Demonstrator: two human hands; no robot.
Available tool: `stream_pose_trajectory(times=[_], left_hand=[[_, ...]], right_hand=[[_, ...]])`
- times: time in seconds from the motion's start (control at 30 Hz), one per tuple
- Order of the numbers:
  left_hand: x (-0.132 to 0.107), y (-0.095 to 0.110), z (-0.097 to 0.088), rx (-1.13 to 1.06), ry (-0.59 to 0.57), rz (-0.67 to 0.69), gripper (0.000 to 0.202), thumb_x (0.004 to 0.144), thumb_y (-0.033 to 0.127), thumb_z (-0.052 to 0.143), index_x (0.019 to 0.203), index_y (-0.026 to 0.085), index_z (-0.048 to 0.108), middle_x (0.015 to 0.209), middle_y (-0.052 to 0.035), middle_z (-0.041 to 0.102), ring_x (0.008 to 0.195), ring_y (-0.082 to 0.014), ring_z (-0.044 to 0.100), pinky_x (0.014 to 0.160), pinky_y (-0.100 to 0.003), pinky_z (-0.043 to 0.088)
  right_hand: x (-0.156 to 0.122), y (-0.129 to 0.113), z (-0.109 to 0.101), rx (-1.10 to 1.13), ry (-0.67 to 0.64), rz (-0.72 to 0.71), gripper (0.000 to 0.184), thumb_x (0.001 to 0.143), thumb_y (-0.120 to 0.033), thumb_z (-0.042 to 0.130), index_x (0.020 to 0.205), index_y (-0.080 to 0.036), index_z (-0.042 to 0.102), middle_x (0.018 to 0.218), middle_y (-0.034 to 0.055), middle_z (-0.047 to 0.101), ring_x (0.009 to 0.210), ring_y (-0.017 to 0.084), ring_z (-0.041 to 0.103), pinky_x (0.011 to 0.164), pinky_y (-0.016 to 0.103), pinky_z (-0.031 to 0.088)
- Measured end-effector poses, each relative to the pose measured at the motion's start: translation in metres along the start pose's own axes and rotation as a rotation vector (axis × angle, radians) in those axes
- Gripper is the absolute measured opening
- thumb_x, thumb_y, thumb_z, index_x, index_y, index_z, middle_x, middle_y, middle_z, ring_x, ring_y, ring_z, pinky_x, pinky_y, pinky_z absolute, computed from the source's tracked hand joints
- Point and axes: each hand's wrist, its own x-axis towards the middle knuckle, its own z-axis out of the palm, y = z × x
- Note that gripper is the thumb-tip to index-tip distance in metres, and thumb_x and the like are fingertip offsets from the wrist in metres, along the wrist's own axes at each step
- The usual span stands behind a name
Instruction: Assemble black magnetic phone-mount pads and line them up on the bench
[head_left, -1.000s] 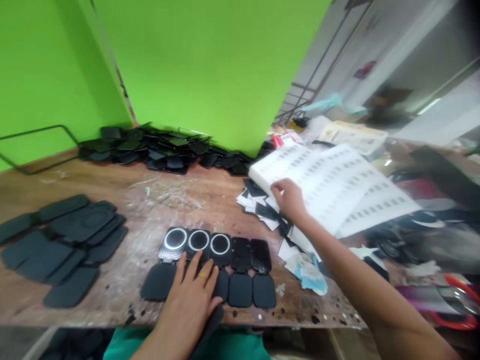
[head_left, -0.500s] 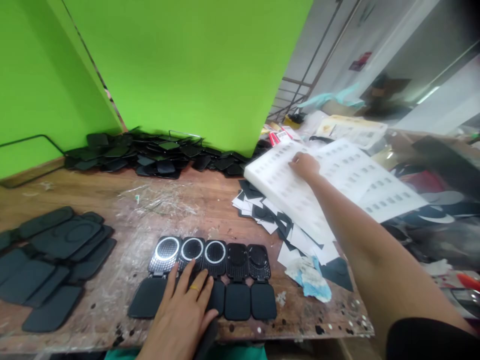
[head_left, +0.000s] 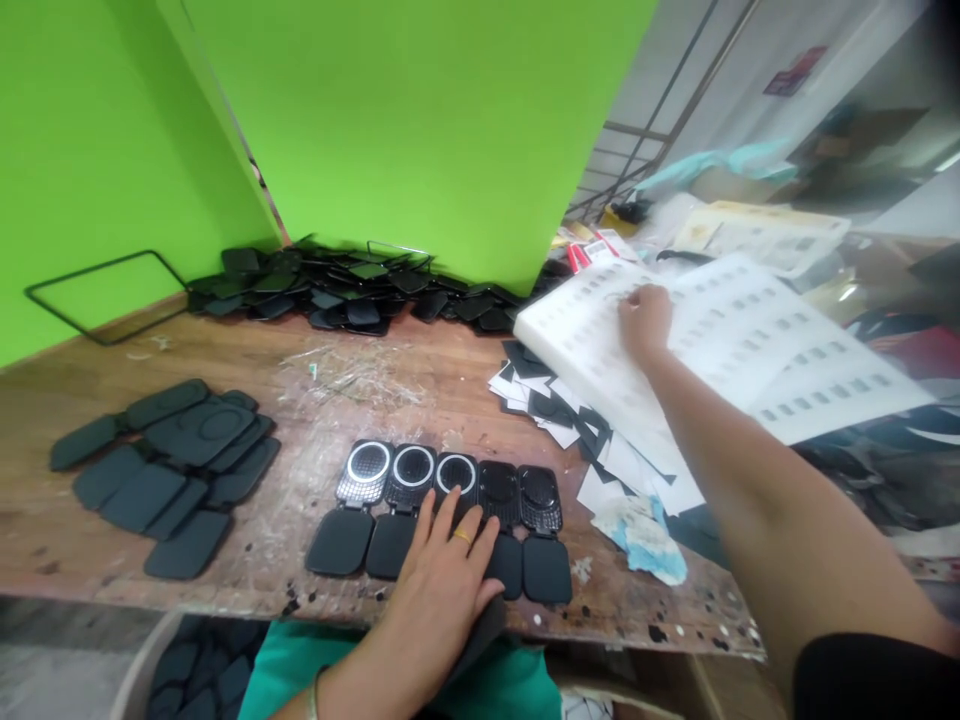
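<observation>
Clearly two weak spots: units (head_left: 541, 500) close to the desk (head_left: 457, 400) edge, sheets (head_left: 720, 325) partly over loose card (head_left: 544, 388).
Left hand (head_left: 445, 570) spread over the middle of the row of five units; a hard press or sideways drag could skew them. Dark piece (head_left: 484, 635) by its thumb juts past the edge, might drop if knocked. Right hand (head_left: 646, 322) on the sheets, fingers bunched; cannot tell whether they pinch one. A tug could slide the lot, card being poor footing. Stained wad (head_left: 646, 545) near the card could smear paper. Surface: worn wood, paint-specked at the near edge, thin strands (head_left: 360, 375) mid-desk. Black pile (head_left: 154, 497) at left, black heap (head_left: 330, 290) along the green wall (head_left: 412, 120). Right side cluttered, blurred; railing (head_left: 637, 131) beyond.
</observation>
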Motion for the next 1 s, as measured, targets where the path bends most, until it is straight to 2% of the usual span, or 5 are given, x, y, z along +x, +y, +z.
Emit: stream_pose_trajectory(times=[0.2,0.4,0.53,0.73,1.0], left_hand=[[0.007,0.004,-0.005,0.038,-0.055,0.0,0.049,0.09,0.05,0.06,0.127,0.018,0.064,0.127,-0.0106,0.065,0.135,-0.0392,0.044,0.115,-0.062,0.028],[0.012,0.006,-0.014,0.085,-0.108,0.03,0.05,0.09,0.051,0.06,0.127,0.018,0.064,0.125,-0.012,0.065,0.135,-0.0399,0.044,0.115,-0.062,0.027],[0.015,0.005,-0.016,0.086,-0.121,0.035,0.049,0.089,0.05,0.062,0.125,0.017,0.065,0.121,-0.0115,0.067,0.134,-0.0399,0.045,0.114,-0.062,0.028],[0.017,0.004,-0.016,0.06,-0.13,0.03,0.048,0.089,0.048,0.063,0.125,0.016,0.065,0.12,-0.0108,0.067,0.133,-0.0395,0.044,0.114,-0.061,0.028],[0.017,0.005,-0.016,0.037,-0.127,0.026,0.046,0.089,0.046,0.064,0.125,0.016,0.065,0.12,-0.0111,0.067,0.133,-0.0376,0.045,0.116,-0.061,0.024]], right_hand=[[-0.062,-0.029,-0.037,0.473,0.085,-0.047,0.008,0.081,-0.023,0.056,0.088,-0.019,0.056,0.078,0.0031,0.061,0.071,0.019,0.06,0.072,0.035,0.051],[-0.181,-0.064,-0.065,0.756,-0.797,-0.067,0.024,0.077,-0.038,0.065,0.089,-0.018,0.068,0.056,-0.001,0.062,0.047,0.015,0.057,0.05,0.029,0.05],[-0.223,-0.072,-0.061,0.818,-1.069,0.057,0.029,0.073,-0.042,0.069,0.085,-0.016,0.069,0.052,-0.0026,0.06,0.043,0.012,0.054,0.044,0.025,0.047],[-0.235,-0.075,-0.053,0.767,-1.077,0.003,0.019,0.08,-0.034,0.065,0.088,-0.019,0.075,0.052,-0.0029,0.058,0.043,0.013,0.053,0.044,0.026,0.047],[-0.247,-0.073,-0.046,0.491,-0.764,-0.5,0.026,0.088,-0.014,0.051,0.085,-0.021,0.076,0.081,0.0088,0.07,0.078,0.024,0.065,0.072,0.037,0.051]])
